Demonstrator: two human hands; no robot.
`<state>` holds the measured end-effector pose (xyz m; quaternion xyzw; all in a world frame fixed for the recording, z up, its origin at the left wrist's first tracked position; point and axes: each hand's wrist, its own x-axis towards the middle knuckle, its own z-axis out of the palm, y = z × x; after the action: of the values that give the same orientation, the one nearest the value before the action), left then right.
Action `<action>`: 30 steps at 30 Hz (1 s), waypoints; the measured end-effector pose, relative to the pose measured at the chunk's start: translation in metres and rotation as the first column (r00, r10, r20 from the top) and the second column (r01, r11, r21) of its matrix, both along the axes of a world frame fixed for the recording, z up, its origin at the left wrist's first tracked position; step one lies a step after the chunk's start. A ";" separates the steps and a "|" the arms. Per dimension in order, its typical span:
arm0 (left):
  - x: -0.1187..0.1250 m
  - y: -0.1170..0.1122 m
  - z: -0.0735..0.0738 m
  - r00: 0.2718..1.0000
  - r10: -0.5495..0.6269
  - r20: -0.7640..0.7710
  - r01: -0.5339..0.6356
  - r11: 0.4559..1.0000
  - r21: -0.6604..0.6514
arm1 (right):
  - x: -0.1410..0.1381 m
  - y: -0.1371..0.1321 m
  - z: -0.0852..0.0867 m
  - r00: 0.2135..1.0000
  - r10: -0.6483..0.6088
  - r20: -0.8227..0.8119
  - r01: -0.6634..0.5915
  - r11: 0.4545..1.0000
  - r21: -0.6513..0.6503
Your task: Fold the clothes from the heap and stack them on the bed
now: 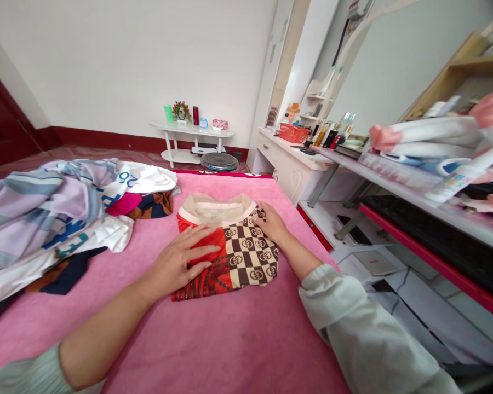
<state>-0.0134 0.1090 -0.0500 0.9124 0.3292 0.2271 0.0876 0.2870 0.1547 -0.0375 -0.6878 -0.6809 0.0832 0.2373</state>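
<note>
A folded top (246, 251) lies on the pink bedspread (246, 339), its pale collar facing away from me. Its left part is red with dark stripes low down; the right part carries a brown and cream checked pattern with small round motifs. My left hand (184, 257) rests flat on the red part, fingers spread and pointing right. At the top's upper right edge, near the shoulder, my right hand (271, 221) touches the checked fabric with its fingers bent and thumb on the cloth. Whether any cloth is pinched there is hard to make out.
A heap of loose clothes (57, 219) lies to the left. Beyond the bed stand a small white table (197, 130) with a green cup (168, 113) and a round dark robot-vacuum-like disc (219, 161). On the right are a white dresser (287, 156) and a cluttered desk (394, 169).
</note>
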 end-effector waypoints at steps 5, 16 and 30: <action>0.007 -0.004 0.003 0.992 -0.077 -0.096 0.063 0.989 -0.135 | 0.021 -0.061 0.026 0.991 -0.131 0.029 0.134 0.968 -0.212; 0.000 0.000 -0.006 0.978 -0.089 -0.186 0.062 0.987 -0.148 | 0.013 -0.089 0.001 0.863 -0.082 -0.499 -0.049 0.969 -0.244; -0.018 0.005 0.006 0.813 0.577 0.079 -0.508 0.770 -0.386 | -0.015 -0.065 0.032 0.965 -0.258 0.052 0.262 0.926 -0.271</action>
<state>-0.0312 0.1142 -0.0444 0.7209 0.6040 0.2682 0.2087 0.2718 0.0901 -0.0052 -0.7987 -0.5675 0.1397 0.1430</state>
